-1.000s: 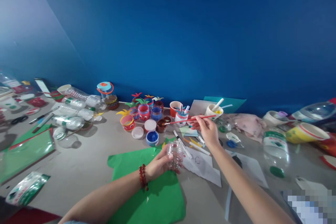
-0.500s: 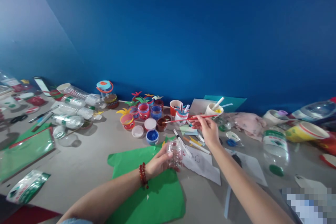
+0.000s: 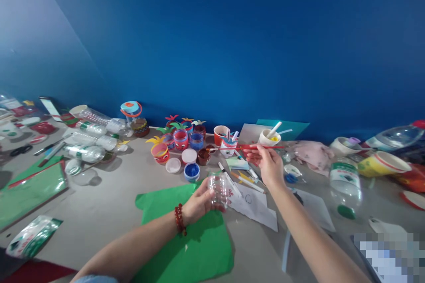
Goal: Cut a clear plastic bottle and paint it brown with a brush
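Forward — right hand (image 3: 270,166) around paintbrush (image 3: 246,147)

No legible text — blurred labels (image 3: 345,173).

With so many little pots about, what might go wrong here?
The open blue pot stands near the left hand; a bump might spill it onto the green sheet. The red brush in the right hand crosses the white cup in this view and might smear it. The clear plastic piece in the left hand looks thin and might dent if squeezed.
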`<act>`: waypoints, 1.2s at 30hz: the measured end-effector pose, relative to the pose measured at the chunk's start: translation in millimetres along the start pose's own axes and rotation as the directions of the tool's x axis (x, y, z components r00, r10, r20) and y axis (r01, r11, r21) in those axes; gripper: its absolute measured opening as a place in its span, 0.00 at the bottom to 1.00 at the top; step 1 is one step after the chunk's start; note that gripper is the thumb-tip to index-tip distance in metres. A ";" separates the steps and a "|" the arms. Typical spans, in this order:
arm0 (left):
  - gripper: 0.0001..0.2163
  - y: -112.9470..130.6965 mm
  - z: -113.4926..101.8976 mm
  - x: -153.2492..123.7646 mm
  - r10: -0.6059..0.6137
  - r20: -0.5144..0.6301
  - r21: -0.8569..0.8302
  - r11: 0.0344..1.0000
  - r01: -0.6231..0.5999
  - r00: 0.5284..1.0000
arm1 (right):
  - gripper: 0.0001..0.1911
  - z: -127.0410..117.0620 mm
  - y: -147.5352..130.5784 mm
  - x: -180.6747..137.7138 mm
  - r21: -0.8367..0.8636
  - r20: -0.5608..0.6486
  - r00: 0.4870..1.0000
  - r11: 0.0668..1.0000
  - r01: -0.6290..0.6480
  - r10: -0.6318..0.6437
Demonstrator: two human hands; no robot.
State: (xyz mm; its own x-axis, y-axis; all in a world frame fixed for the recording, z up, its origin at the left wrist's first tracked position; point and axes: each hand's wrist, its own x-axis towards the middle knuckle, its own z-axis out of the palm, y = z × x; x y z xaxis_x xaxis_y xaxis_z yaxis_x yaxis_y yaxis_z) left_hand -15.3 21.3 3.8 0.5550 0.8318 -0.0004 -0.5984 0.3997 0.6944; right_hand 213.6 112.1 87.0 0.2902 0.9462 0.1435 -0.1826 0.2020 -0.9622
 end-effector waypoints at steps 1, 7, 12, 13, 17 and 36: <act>0.24 1.2 1.0 -0.4 0.016 -0.015 -0.007 1.000 -0.016 1.000 | 0.13 -2.0 -6.0 -3.2 0.012 -0.015 1.000 1.000 0.009 -0.009; 0.25 11.6 8.5 -2.4 0.073 -0.063 -0.012 0.997 -0.073 0.995 | 0.06 -30.0 -46.7 -43.7 0.064 -0.134 0.985 0.991 0.113 -0.104; 0.23 13.5 9.5 -2.8 0.062 -0.060 -0.018 0.998 -0.064 0.996 | 0.07 -50.1 -64.2 -73.7 -0.036 -0.100 0.979 0.983 0.178 -0.181; 0.23 13.1 9.2 -2.9 0.062 -0.053 -0.020 0.998 -0.064 0.997 | 0.08 -51.9 -65.2 -76.0 -0.063 -0.077 0.977 0.979 0.196 -0.200; 0.23 12.1 8.8 -4.0 0.058 -0.032 0.004 0.998 -0.058 0.998 | 0.10 -54.3 -66.1 -76.0 -0.137 -0.010 0.970 0.962 0.238 -0.241; 0.27 13.6 12.4 -3.7 0.035 -0.010 0.098 0.995 -0.034 0.999 | 0.09 -51.6 -83.3 -72.8 -0.345 0.207 0.908 0.841 0.417 -0.365</act>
State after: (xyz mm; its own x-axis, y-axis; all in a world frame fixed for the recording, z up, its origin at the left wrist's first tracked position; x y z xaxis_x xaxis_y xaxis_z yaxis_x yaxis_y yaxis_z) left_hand -18.3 18.9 22.2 0.5282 0.8489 0.0168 -0.5576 0.3319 0.7609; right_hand 256.1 13.3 144.7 0.1352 0.8377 0.5291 0.2916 0.4767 -0.8293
